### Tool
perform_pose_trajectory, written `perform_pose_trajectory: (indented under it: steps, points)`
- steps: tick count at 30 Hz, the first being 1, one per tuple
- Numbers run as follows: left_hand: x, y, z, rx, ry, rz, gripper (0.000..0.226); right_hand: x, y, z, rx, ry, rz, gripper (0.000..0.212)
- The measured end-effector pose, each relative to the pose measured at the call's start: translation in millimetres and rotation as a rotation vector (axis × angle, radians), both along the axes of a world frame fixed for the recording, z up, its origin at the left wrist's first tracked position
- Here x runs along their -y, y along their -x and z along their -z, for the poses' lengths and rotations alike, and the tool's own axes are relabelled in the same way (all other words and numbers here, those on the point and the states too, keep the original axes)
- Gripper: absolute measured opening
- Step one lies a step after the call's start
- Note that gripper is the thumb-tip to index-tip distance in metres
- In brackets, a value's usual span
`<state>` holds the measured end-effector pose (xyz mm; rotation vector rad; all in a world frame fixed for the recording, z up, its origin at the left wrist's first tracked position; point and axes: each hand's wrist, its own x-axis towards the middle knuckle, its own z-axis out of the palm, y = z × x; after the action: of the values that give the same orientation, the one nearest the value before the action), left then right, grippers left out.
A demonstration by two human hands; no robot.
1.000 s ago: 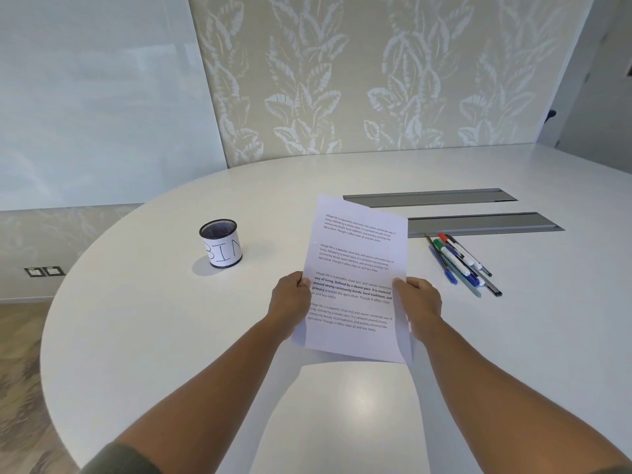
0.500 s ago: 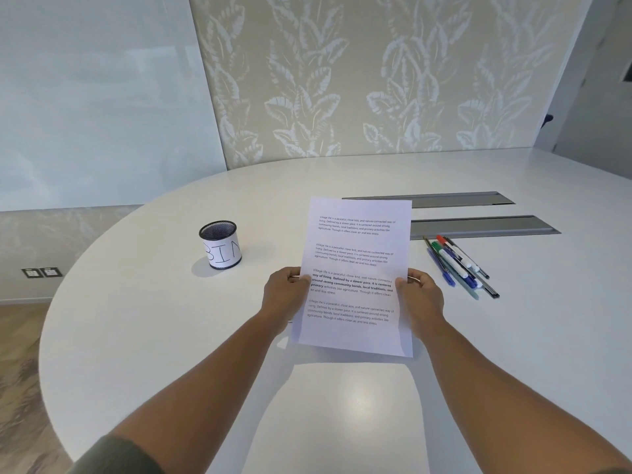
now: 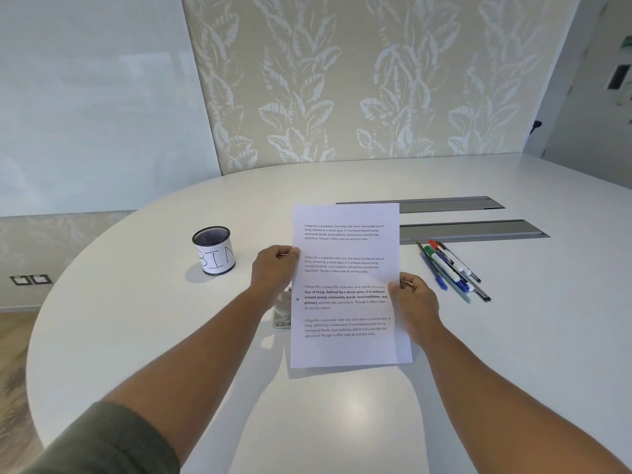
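Head view shows the left hand (image 3: 273, 272) and right hand (image 3: 416, 302) pinching opposite edges of the printed sheet (image 3: 345, 285) above the white table (image 3: 136, 319). They are likely inspecting it; the next move probably calls for laying it flat.

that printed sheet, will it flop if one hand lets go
Probably floppy: the printed sheet is thin, and is held at both side edges by the left hand and right hand. Likely very light, so it may slide on the glossy table.
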<state>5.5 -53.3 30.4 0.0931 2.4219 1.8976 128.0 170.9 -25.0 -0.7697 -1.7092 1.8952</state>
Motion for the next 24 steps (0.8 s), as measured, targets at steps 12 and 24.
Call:
perform_pose_trajectory:
  steps: [12, 24]
  points:
    - [-9.1, -10.6, 2.0, 0.107, 0.058, 0.320, 0.012, -12.7, 8.8, -13.4, -0.034, -0.039, 0.031, 0.020]
    - [-41.7, -14.4, -24.7, -0.115, -0.104, 0.112, 0.023, -4.9, 32.6, -68.2, -0.139, -0.440, 0.089, 0.020]
